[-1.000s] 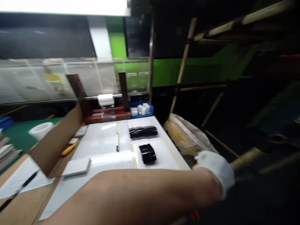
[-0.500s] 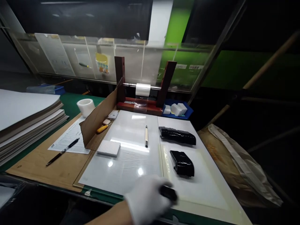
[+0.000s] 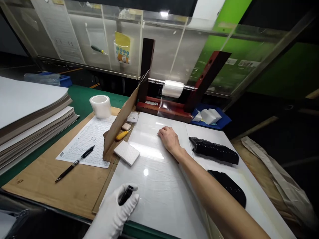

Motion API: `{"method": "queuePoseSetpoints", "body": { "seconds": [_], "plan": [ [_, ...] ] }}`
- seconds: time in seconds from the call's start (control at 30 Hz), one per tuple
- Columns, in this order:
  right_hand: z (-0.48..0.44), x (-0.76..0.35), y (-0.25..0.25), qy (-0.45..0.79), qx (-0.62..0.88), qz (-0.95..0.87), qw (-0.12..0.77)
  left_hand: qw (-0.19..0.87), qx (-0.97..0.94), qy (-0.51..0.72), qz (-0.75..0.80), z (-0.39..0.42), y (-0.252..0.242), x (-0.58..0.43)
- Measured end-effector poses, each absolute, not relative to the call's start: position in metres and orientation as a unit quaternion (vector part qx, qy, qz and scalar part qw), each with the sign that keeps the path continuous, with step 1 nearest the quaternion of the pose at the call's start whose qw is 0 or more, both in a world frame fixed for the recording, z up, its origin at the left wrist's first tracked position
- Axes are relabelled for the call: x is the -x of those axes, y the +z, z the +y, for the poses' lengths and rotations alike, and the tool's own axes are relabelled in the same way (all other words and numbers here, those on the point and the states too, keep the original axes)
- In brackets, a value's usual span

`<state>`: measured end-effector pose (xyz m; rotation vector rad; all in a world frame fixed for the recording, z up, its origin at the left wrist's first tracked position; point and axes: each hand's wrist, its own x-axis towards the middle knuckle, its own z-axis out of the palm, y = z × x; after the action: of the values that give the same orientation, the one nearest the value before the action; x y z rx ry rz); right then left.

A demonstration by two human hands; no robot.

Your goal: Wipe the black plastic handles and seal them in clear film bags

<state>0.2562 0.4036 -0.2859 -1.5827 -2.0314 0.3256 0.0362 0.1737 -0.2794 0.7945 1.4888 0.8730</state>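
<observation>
My left hand (image 3: 119,207), in a white glove, is closed around a small glossy black plastic piece (image 3: 126,195) above the front edge of the white work surface (image 3: 161,196). My bare right hand (image 3: 169,138) reaches to the middle of that surface, back of the hand up and fingers curled. What it grips is hidden; the pale pen-shaped knife seen there earlier is covered. To the right lie two black moulded parts, a long ridged one (image 3: 214,151) and a shorter one (image 3: 229,187) partly behind my forearm. Left of my right hand sits a white foam block (image 3: 127,152).
A cardboard divider (image 3: 122,122) stands beside a yellow-handled tool (image 3: 122,135). Further left are a tape roll (image 3: 101,107), a pen (image 3: 74,164) on a printed sheet (image 3: 87,142), and stacked boards (image 3: 32,109). Behind are a film-roll stand (image 3: 164,111) and a blue tray (image 3: 225,122).
The gloved hand with the black piece has moved left. My right arm has come in, its hand now over the spot where the knife lay. The view has shifted, and the foam block appears turned.
</observation>
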Motion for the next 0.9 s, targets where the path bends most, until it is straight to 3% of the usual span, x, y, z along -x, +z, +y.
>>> {"method": "queuePoseSetpoints", "body": {
  "seconds": [0.13,0.23,0.43,0.67,0.8,0.9],
  "plan": [
    [0.408,-0.254,-0.289,0.149,0.577,-0.774,0.216,0.665,-0.204,0.402,0.596,0.170,-0.291,-0.026],
    [0.367,-0.252,-0.281,0.186,0.549,-0.791,0.195,0.641,-0.290,0.371,0.606,0.178,-0.280,-0.023],
    [0.232,-0.235,-0.282,0.203,0.531,-0.794,0.215,0.456,-0.529,0.385,0.603,0.207,-0.238,-0.051],
    [0.125,-0.220,-0.293,0.211,0.507,-0.798,0.247,0.473,-0.575,0.333,0.578,0.248,-0.249,-0.102],
    [0.115,-0.224,-0.280,0.221,0.516,-0.782,0.271,0.463,-0.604,0.297,0.576,0.228,-0.269,-0.088],
    [0.122,-0.231,-0.264,0.240,0.515,-0.771,0.286,0.519,-0.647,0.278,0.485,0.198,-0.271,-0.064]
  ]
}}
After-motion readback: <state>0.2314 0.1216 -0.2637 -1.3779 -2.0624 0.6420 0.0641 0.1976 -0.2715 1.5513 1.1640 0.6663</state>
